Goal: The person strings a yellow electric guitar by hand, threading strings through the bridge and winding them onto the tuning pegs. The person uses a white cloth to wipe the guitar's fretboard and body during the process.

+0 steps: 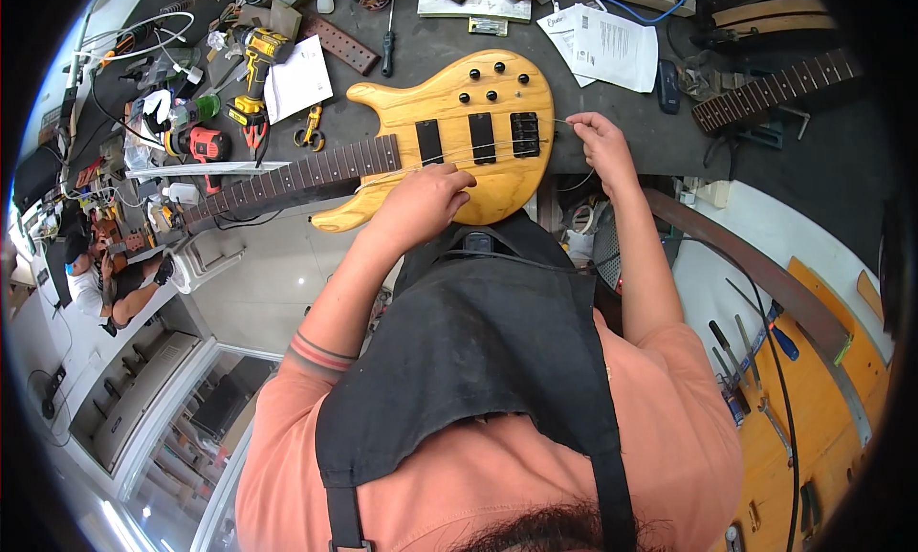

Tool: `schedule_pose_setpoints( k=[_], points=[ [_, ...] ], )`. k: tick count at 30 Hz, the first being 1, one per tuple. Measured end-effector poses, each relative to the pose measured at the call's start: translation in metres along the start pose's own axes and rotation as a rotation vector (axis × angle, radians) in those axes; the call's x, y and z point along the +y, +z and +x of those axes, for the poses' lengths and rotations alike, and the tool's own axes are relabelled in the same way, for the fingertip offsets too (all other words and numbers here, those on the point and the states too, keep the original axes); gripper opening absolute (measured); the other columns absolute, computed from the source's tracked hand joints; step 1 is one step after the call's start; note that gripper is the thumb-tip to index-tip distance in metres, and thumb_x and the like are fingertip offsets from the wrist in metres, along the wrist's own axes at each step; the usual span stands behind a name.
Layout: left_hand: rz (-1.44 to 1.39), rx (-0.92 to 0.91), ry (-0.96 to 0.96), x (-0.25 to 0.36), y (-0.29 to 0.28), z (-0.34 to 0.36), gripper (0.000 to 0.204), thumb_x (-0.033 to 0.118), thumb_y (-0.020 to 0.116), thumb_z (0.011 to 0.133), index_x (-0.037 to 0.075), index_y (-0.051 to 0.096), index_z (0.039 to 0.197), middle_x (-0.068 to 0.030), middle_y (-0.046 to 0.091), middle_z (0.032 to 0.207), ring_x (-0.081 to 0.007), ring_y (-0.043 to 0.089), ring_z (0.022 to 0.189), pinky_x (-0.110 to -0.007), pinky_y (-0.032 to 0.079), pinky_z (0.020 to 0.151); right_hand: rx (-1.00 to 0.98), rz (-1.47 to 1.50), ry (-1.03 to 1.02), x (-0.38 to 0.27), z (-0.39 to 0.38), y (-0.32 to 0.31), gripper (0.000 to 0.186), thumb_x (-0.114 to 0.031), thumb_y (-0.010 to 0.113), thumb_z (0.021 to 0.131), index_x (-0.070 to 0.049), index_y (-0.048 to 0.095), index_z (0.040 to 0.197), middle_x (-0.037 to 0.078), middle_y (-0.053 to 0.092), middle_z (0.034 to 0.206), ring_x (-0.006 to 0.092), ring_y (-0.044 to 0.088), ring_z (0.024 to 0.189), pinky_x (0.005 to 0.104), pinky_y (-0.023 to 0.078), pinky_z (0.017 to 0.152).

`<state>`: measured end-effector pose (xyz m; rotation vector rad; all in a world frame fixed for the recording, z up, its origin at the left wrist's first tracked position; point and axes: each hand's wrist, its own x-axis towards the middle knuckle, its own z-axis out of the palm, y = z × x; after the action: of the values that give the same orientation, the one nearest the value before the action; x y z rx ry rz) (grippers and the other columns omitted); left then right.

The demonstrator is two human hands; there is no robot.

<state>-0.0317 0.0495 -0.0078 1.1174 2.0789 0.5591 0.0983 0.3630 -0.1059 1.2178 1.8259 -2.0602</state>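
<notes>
An electric bass guitar [507, 193] with a pale yellow wood body lies across the bench edge before me, its neck [306, 167] pointing left. It carries black knobs [492, 96], two black pickups [481, 138] and a black bridge [525, 134]. My right hand [605, 150], just past the body's right end, pinches a thin metal string [562, 121] at the bridge side. My left hand [426, 203] rests over the lower body with curled fingers, where strings run under the fingertips. What those fingers grip is hidden.
Left on the bench are a yellow drill [263, 59], a red power tool [206, 145], yellow-handled scissors [311, 129] and a screwdriver [388, 45]. Papers [612, 50] lie beyond the bass. Another neck [775, 91] lies right. Far left, a person [96, 284] sits holding a guitar.
</notes>
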Motion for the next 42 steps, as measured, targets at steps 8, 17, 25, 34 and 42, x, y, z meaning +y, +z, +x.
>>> schedule_pose_setpoints(
  k=[8,17,25,34,42],
  points=[
    [0.020,-0.012,0.002,0.000,0.001,0.004,0.022,0.014,0.069,0.100,0.002,0.074,0.118,-0.0187,0.074,0.112,-0.0413,0.069,0.110,-0.051,0.055,0.096,0.001,0.034,-0.003,0.002,-0.002,-0.003,0.018,-0.016,0.062,0.110,-0.006,0.073,0.121,-0.012,0.041,0.071,-0.0010,0.031,0.054,0.0219,0.023,0.049],
    [0.012,-0.007,0.017,-0.002,-0.002,0.020,0.024,0.017,0.068,0.101,0.003,0.074,0.120,-0.0197,0.074,0.112,-0.0419,0.070,0.108,-0.051,0.056,0.094,0.080,-0.244,-0.260,0.039,0.021,0.007,0.011,-0.011,0.067,0.105,-0.006,0.070,0.113,-0.007,0.049,0.072,0.0064,0.042,0.062,0.0270,0.036,0.057],
    [0.108,0.136,-0.046,-0.002,-0.018,0.091,0.021,0.019,0.068,0.099,0.006,0.075,0.114,-0.0168,0.075,0.113,-0.0392,0.072,0.106,-0.049,0.056,0.091,0.181,-0.565,-0.316,0.019,-0.003,0.030,0.011,-0.011,0.063,0.100,-0.003,0.064,0.108,0.020,0.065,0.077,0.0349,0.064,0.068,0.0440,0.051,0.067],
    [0.334,0.092,0.002,0.004,0.008,0.152,0.013,0.013,0.068,0.095,0.007,0.076,0.104,-0.0135,0.076,0.098,-0.0354,0.075,0.098,-0.048,0.061,0.083,0.211,-0.705,-0.482,0.012,-0.004,0.039,0.008,-0.014,0.058,0.102,-0.009,0.061,0.107,0.019,0.076,0.098,0.0465,0.071,0.092,0.0575,0.055,0.077],
    [0.579,0.155,0.312,-0.016,0.013,0.166,0.005,0.011,0.068,0.086,0.007,0.071,0.087,-0.0104,0.073,0.089,-0.0321,0.074,0.089,-0.046,0.060,0.078,0.223,-0.761,-0.541,0.019,-0.002,0.040,0.008,-0.012,0.059,0.098,-0.009,0.059,0.106,0.016,0.075,0.096,0.0451,0.071,0.089,0.0576,0.055,0.075]
  ],
)
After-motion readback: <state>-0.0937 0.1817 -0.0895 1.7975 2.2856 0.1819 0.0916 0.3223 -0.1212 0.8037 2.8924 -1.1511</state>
